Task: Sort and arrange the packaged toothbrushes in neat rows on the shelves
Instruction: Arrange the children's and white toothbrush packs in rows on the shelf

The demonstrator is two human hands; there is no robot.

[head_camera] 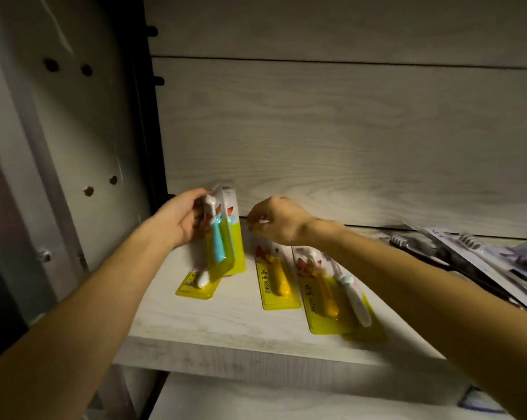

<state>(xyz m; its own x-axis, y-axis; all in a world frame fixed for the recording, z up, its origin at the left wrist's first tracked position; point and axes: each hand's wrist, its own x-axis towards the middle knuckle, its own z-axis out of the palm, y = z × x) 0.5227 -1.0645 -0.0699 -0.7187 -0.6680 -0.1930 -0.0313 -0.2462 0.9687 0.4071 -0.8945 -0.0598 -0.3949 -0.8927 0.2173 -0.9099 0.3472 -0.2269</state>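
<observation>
My left hand (179,216) grips the top of two yellow-carded packs, the front one holding a blue toothbrush (218,244), propped upright near the shelf's back left. Beneath them lies a pack with a white toothbrush (199,281). My right hand (279,221) hovers with curled fingers over the top end of a flat pack with an orange toothbrush (279,281); whether it pinches the pack is hidden. To the right lie overlapping packs with an orange brush (324,294) and a white brush (354,298). All rest on the pale wood shelf (226,325).
A pile of grey and purple adult toothbrush packs (474,256) lies at the far right of the shelf. The cabinet's side panel (83,131) with peg holes stands close on the left. The wood-grain back wall (347,131) rises behind. A lower shelf (286,401) shows below.
</observation>
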